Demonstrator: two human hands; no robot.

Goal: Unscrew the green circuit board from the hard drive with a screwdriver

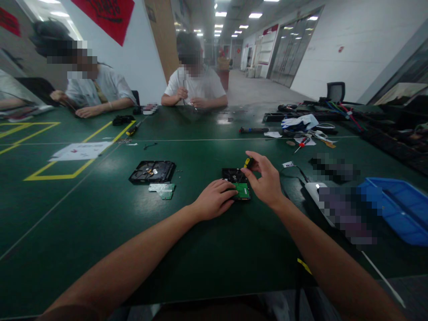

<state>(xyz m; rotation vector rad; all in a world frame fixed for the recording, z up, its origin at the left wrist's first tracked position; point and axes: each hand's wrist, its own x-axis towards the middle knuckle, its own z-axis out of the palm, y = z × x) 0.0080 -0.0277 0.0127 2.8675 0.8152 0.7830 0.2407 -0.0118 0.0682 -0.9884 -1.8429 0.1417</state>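
Note:
A black hard drive with a green circuit board [243, 191] lies on the green table in front of me. My left hand [219, 197] rests on its left side, fingers bent over the board's edge. Between the thumb and fingers of my right hand [265, 178] is a yellow and black screwdriver [248, 163], upright over the drive's upper right part; its tip is too small to make out. To the left lies another black drive [152, 171], with a loose circuit board [162, 190] just below it and tiny screws beside it.
A blue tray [397, 209], a white device [321, 200] with a cable, and a red screwdriver [303, 142] lie to the right. Gloves [301, 121] and cables are behind. White paper [80, 151] lies left. Other people sit across the table [187, 249].

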